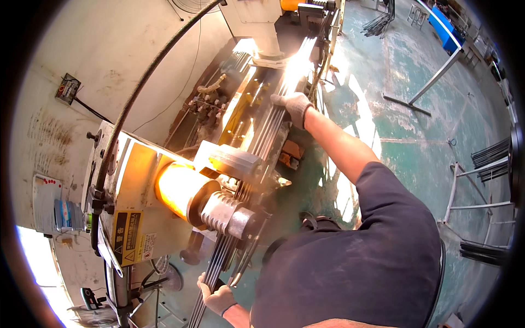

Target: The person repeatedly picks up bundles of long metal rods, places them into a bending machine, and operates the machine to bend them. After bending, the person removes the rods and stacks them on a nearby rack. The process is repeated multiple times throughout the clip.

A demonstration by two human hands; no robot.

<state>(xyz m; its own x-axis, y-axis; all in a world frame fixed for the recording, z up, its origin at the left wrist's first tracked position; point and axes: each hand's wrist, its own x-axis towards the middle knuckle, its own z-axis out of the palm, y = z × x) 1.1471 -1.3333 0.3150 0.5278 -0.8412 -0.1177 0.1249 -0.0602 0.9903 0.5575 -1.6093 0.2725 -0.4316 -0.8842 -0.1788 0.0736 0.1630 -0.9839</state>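
Note:
A bundle of long, thin metal rods [217, 261] runs from the lower edge up through a machine. My left hand [219, 298], in a pale work glove, is closed round the bundle near its lower end, below the machine's ribbed metal part. Farther along, my right hand [296, 108], gloved too, grips the rods from their right side; its fingertips are partly hidden. Between my hands, the rods pass beneath the ribbed metal part [227, 214] on an orange-yellow cylinder [183, 188] and a grey metal block [235, 160]. Strong glare washes out the far stretch of rods.
A ribbed hose [143, 90] arches over the machine housing [136, 175] at left. Fittings [210, 104] crowd the machine bed. Bricks [291, 152] lie by its right side. On the green floor [415, 142] at right stand metal racks [476, 205] holding dark rods.

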